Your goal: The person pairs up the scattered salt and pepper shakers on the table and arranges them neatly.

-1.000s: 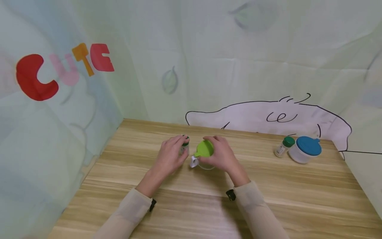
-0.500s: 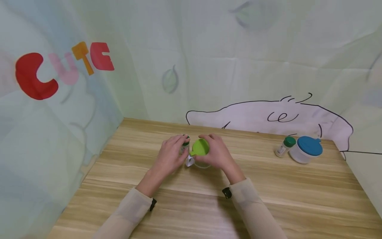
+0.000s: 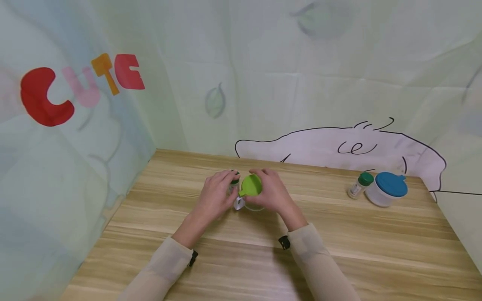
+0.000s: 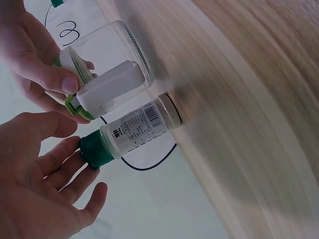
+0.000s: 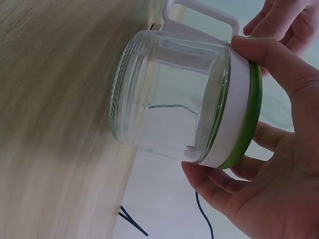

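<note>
A small clear spice bottle [image 4: 134, 124] with a dark green cap and printed label stands on the wooden table. My left hand [image 3: 216, 192] is around its top; in the left wrist view the fingertips touch the cap while the thumb lies a little apart from it. Right beside the bottle stands a clear glass jar [image 5: 174, 94] with a light green lid [image 3: 251, 185], white collar and white handle [image 4: 112, 87]. My right hand [image 3: 273, 192] grips the jar at its collar and lid, thumb on one side and fingers on the other. The handle side faces the bottle.
Toward the table's back right, another green-capped spice bottle [image 3: 360, 185] stands beside a whitish round container [image 3: 378, 195] with a blue lid [image 3: 391, 184]. A printed cloth backdrop [image 3: 180, 83] rises behind and left of the wooden table [image 3: 244, 251].
My right hand has slid the glass jar a short way left, up beside the spice bottle. The left hand has stayed at the bottle.
</note>
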Demonstrator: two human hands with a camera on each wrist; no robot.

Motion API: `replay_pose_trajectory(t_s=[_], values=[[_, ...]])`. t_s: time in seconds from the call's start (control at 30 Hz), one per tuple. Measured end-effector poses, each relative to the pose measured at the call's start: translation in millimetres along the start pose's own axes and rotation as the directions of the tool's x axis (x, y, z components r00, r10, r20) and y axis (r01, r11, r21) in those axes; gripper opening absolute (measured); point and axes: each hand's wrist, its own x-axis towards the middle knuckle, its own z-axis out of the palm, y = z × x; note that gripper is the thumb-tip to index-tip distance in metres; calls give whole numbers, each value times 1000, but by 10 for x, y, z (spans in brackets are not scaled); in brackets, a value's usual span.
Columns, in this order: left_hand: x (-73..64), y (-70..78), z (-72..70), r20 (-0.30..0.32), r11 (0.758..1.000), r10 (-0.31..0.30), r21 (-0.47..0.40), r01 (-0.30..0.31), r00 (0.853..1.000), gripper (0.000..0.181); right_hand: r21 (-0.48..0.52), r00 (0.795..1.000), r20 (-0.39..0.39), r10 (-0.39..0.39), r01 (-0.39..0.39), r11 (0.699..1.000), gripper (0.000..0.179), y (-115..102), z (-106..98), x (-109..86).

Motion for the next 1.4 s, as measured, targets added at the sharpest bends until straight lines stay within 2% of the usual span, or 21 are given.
replay_pose_trajectory(t_s=[0.27,0.47,0.7,0.93,1.17,1.4], values=[[12,16,12,23,1000,-15,3,15,1000,39,-9,1000,31,-2,2,1000,82,26,-5,-9],[17,28,20,33,1000,-23,8,23,999,38,-4,994,94,-48,49,999,80,54,-33,6],[32,27,38,21,1000,-8,7,7,1000,36,-33,988,119,-96,100,994,81,89,-56,-26],[46,15,27,13,1000,-4,-7,4,1000,34,-58,985,73,-153,158,986,66,26,-99,-130],[62,-3,-8,6,1000,3,-25,-3,1000,34,-107,986,89,-142,151,983,56,-20,-111,-210],[52,-78,-34,17,998,4,-60,-3,1000,35,-78,983,23,-182,183,980,50,-8,-52,-232]])
